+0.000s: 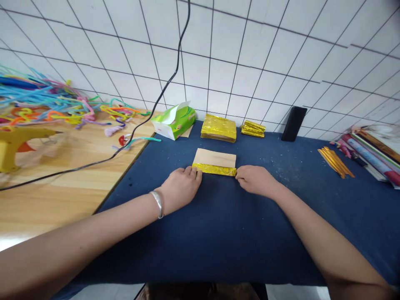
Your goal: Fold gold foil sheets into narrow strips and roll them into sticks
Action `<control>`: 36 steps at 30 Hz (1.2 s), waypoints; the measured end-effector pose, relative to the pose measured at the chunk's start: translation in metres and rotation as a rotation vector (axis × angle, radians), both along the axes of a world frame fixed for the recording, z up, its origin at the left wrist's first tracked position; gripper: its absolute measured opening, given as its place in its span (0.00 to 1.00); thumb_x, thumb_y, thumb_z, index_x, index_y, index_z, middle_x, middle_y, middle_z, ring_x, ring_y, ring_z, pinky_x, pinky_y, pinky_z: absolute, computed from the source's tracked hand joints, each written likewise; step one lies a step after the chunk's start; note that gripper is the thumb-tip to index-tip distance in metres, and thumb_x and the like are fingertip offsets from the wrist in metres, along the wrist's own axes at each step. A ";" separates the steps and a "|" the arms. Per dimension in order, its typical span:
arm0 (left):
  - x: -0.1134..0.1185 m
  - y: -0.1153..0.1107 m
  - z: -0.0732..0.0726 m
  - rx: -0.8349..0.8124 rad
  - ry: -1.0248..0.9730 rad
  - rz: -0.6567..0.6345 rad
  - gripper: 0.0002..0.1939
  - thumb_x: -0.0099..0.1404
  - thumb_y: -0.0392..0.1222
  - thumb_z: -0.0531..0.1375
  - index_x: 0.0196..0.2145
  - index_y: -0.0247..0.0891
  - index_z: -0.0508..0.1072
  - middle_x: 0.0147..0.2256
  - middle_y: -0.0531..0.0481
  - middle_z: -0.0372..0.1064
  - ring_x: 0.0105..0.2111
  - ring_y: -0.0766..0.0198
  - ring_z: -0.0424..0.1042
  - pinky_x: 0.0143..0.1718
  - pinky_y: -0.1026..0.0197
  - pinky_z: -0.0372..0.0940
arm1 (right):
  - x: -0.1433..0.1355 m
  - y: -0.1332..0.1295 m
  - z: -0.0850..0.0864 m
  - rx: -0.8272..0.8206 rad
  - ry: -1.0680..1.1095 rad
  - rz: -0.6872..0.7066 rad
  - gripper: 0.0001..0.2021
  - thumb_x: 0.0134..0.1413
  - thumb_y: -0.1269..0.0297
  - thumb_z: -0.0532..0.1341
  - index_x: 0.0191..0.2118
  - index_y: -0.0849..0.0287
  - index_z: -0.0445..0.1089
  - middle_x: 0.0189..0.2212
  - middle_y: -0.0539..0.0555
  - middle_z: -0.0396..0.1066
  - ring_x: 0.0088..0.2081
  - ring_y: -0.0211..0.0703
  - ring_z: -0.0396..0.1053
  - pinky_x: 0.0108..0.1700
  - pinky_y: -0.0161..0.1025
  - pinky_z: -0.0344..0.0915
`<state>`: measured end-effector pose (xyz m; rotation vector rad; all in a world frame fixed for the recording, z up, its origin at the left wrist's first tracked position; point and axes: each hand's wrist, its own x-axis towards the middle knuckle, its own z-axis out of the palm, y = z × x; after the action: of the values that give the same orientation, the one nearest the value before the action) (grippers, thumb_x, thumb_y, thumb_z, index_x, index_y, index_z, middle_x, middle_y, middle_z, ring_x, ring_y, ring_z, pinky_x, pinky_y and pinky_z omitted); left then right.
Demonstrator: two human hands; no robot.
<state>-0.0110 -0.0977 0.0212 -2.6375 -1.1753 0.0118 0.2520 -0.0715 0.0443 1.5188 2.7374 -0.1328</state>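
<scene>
A sheet of paper point(215, 158), tan on its upper face, lies on the dark blue cloth in front of me. Its near edge is folded over, showing a shiny gold strip point(215, 168). My left hand point(185, 183), below a silver bangle point(157, 204), has its fingers pressed together on the left end of that fold. At the right end, my right hand point(254, 179) pinches the fold's corner with curled fingers. Behind the sheet sits a stack of gold paper point(218, 128), with folded gold pieces point(253, 128) to its right.
Left, a wooden board point(62, 183) bears a yellow glue gun point(18, 143), tangled pipe cleaners point(46, 104) and a black cable point(120, 154). A green tissue pack point(176, 120) and a black block point(293, 123) stand near the tiled wall. Gold strips point(336, 162) lie right, by stacked books point(375, 154).
</scene>
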 end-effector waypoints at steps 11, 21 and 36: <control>-0.022 0.041 -0.003 -0.103 -0.245 0.027 0.18 0.67 0.51 0.46 0.44 0.38 0.66 0.44 0.44 0.68 0.46 0.58 0.67 0.47 0.55 0.57 | 0.010 0.027 -0.033 -0.164 0.654 -0.262 0.24 0.51 0.74 0.52 0.55 0.56 0.56 0.47 0.57 0.68 0.44 0.40 0.68 0.45 0.40 0.63; -0.025 0.046 -0.006 -0.173 -0.350 0.034 0.27 0.61 0.58 0.51 0.50 0.34 0.62 0.52 0.38 0.62 0.57 0.52 0.56 0.56 0.49 0.48 | -0.032 -0.028 0.009 -0.544 0.555 0.209 0.29 0.53 0.73 0.52 0.61 0.50 0.48 0.48 0.54 0.66 0.38 0.36 0.69 0.42 0.38 0.67; 0.001 0.066 0.008 -0.456 -0.203 -0.307 0.24 0.64 0.46 0.52 0.57 0.45 0.56 0.62 0.48 0.47 0.63 0.53 0.38 0.58 0.48 0.41 | -0.010 0.004 -0.022 0.282 0.177 0.319 0.15 0.55 0.75 0.50 0.43 0.55 0.69 0.48 0.54 0.68 0.55 0.48 0.55 0.54 0.51 0.51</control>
<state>-0.0099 -0.0317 0.0288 -3.2666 -0.8908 -0.0525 0.2423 -0.0670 0.0228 1.1376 3.2116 0.1347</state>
